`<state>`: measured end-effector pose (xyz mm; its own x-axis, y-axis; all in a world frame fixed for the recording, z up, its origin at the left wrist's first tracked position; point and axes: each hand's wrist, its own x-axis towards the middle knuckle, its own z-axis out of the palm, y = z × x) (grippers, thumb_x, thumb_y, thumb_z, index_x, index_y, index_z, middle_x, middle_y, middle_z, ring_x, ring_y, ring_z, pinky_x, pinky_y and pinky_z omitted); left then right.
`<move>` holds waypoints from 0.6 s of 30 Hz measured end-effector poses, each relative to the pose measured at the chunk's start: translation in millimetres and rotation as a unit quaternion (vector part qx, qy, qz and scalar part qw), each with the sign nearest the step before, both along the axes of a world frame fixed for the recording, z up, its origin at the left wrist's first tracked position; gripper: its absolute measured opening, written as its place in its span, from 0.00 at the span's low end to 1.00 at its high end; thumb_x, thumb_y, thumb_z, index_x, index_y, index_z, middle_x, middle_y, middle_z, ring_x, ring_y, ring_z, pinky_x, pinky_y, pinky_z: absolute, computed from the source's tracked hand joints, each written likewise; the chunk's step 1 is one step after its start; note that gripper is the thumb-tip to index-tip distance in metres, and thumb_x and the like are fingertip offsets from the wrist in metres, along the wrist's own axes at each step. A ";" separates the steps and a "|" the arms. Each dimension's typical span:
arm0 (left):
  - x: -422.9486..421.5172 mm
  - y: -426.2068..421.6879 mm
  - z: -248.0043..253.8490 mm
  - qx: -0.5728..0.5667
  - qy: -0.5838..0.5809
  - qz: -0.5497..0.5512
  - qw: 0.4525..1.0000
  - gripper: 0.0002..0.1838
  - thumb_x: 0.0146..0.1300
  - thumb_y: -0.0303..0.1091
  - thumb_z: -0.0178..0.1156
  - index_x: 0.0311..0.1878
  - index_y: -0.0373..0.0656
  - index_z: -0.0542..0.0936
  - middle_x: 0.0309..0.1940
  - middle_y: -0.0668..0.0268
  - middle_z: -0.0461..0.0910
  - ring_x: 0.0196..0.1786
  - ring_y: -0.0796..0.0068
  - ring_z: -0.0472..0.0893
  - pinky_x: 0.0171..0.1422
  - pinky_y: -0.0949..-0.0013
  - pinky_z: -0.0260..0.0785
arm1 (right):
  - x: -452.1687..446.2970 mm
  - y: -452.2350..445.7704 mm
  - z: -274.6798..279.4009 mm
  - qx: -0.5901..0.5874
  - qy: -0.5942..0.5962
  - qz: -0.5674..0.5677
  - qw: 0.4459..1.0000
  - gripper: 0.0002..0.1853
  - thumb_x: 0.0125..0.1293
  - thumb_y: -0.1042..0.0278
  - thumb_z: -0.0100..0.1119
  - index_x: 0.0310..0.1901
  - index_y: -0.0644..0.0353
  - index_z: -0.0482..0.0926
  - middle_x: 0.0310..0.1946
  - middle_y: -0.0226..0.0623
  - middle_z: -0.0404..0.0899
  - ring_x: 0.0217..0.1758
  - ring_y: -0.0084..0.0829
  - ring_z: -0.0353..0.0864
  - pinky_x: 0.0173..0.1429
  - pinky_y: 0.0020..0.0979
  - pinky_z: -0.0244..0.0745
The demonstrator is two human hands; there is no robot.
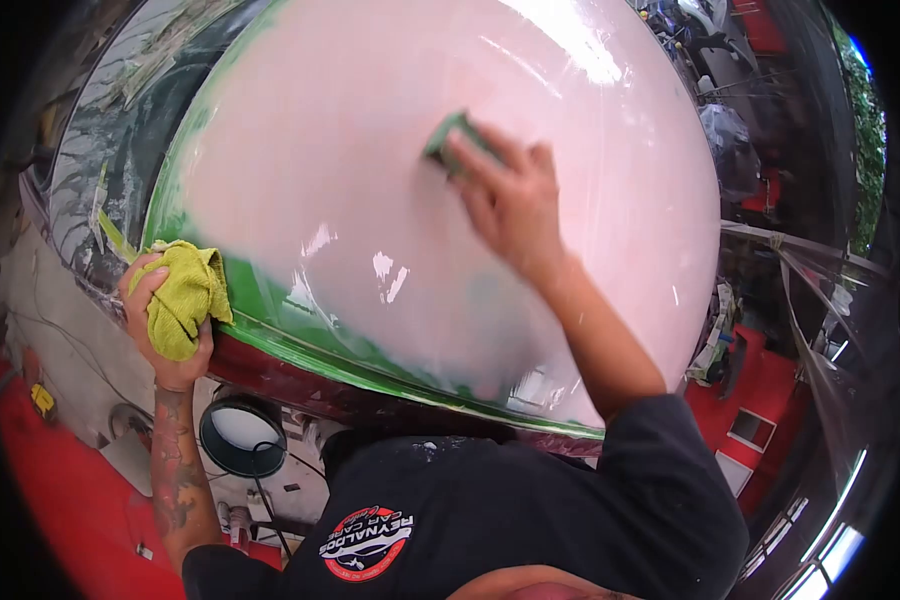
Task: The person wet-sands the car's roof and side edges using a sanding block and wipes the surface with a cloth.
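A large curved car panel [370, 180] fills the middle, coated in wet, shiny pale pink with green paint along its left and lower edges. My right hand [515, 195] is closed on a small dark green pad [455, 142] against the pink surface; the hand is slightly blurred. At the panel's lower left corner, my left hand [175, 350] holds a crumpled yellow-green cloth [185, 300], its fingers partly hidden by the cloth.
A black bucket [242, 436] stands on the floor at lower left, near a hose or cable. Clear plastic sheeting [820, 300] hangs at the right. Windshield glass [110, 150] lies beyond the panel's left edge. Red flooring [60, 470] shows at lower left.
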<state>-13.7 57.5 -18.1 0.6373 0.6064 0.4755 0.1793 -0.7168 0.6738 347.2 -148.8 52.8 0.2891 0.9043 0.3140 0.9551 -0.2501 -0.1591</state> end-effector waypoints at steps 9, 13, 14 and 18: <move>0.1 -0.7 0.5 -0.006 -0.002 0.012 1.000 0.33 0.56 0.40 0.70 0.63 0.42 0.70 0.59 0.46 0.72 0.63 0.46 0.73 0.72 0.46 0.63 | -4.1 -6.1 9.0 -0.042 0.008 0.155 0.987 0.28 0.54 0.66 0.72 0.61 0.44 0.84 0.60 0.38 0.82 0.42 0.38 0.74 0.49 0.35 0.72; -4.2 -1.9 5.6 -0.012 0.022 0.002 1.000 0.34 0.54 0.43 0.68 0.63 0.43 0.69 0.60 0.45 0.70 0.63 0.44 0.72 0.72 0.42 0.62 | 175.2 101.0 -18.6 0.001 -0.067 0.008 0.998 0.19 0.69 0.54 0.64 0.60 0.40 0.85 0.57 0.34 0.84 0.53 0.47 0.79 0.62 0.43 0.77; -3.8 -1.9 5.9 -0.012 0.025 0.000 1.000 0.34 0.54 0.42 0.68 0.63 0.44 0.69 0.60 0.45 0.70 0.63 0.44 0.72 0.72 0.41 0.62 | 212.5 125.5 -19.5 -0.002 -0.092 -0.046 0.995 0.20 0.69 0.55 0.62 0.59 0.53 0.85 0.56 0.41 0.85 0.54 0.49 0.79 0.63 0.40 0.73; 1.6 -0.3 6.7 -0.016 0.021 -0.003 1.000 0.34 0.53 0.40 0.67 0.63 0.45 0.68 0.60 0.45 0.70 0.62 0.43 0.72 0.73 0.41 0.62 | 288.5 193.7 -36.7 -0.071 -0.063 -0.205 0.974 0.24 0.77 0.49 0.48 0.63 0.55 0.82 0.57 0.47 0.84 0.63 0.48 0.81 0.74 0.50 0.64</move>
